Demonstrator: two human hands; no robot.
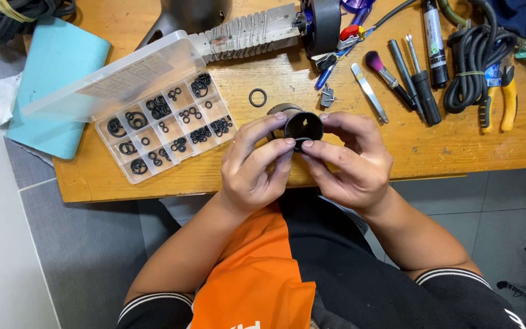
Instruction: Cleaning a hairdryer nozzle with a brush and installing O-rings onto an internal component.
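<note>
1. Both hands hold one small part, a short dark cylinder [303, 127], above the near edge of the wooden desk [275, 164], in front of the person's chest.
2. The cylinder is hollow like a sleeve. Its open end faces up to the camera, so the dark inside wall shows, with a small pale spot on it. The rim looks dull grey-brown, and the outer wall is mostly hidden by fingers.
3. The left hand [254, 164] has its fingers narrow, closed on the left side of the cylinder: two fingertips lie at the rim and lower edge, the thumb is below.
4. The right hand [351, 158] grips the right side the same way; its fingers are curled close around the part, and one fingertip touches the bottom edge near the left hand's fingertip.
5. A single black rubber ring [257, 97] lies flat on the desk just beyond the cylinder, apart from it.
6. To the left stands an open clear plastic box [165, 125] with many compartments, each with black rings of different sizes; its lid is folded back.
7. Further right on the desk lie tweezers [369, 92], a small brush with pink bristles [382, 72], a coiled black cable [473, 64] and yellow-handled pliers [499, 100].
</note>
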